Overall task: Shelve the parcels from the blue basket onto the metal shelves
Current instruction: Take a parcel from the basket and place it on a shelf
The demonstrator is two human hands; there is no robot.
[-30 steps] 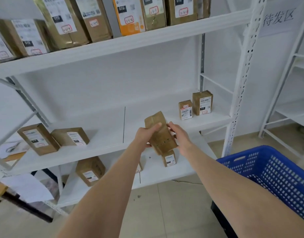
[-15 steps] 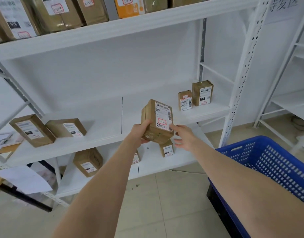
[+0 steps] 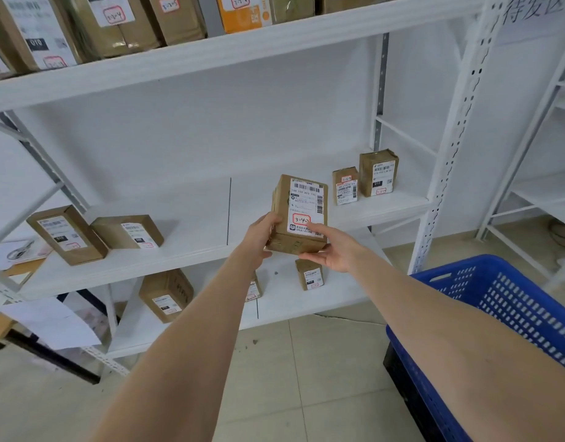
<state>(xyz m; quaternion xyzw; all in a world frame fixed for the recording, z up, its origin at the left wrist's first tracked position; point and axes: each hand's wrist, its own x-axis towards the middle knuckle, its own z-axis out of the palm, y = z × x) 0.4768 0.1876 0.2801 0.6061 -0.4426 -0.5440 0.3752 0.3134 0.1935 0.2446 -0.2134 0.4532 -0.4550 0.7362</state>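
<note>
Through the head camera I see a brown cardboard parcel (image 3: 301, 202) held upright in the air, just in front of the front edge of the middle shelf (image 3: 195, 224) and a little right of its centre seam. Its white shipping label faces me, with a handwritten code in a red box that starts 3-4. A second ago the parcel showed me its plain back and sat lower, so it has been turned round and lifted since then.

The left hand (image 3: 261, 232) grips the parcel's left side, fingers wrapped round the edge. The right hand (image 3: 333, 252) is loose and flat, its fingers straight: one fingertip touches the label and the palm lies under the bottom right corner. Earlier it clasped the parcel's side.

At the middle shelf's right end stand two small parcels (image 3: 345, 185), side by side. At its left end lie two larger ones (image 3: 67, 234), touching. Above it, the top shelf (image 3: 211, 55) carries a row of labelled parcels. Below it, the bottom shelf (image 3: 284, 298) holds a few more. Below and to the right of the middle shelf stands the blue basket (image 3: 498, 291), partly hidden by the right forearm.
</note>
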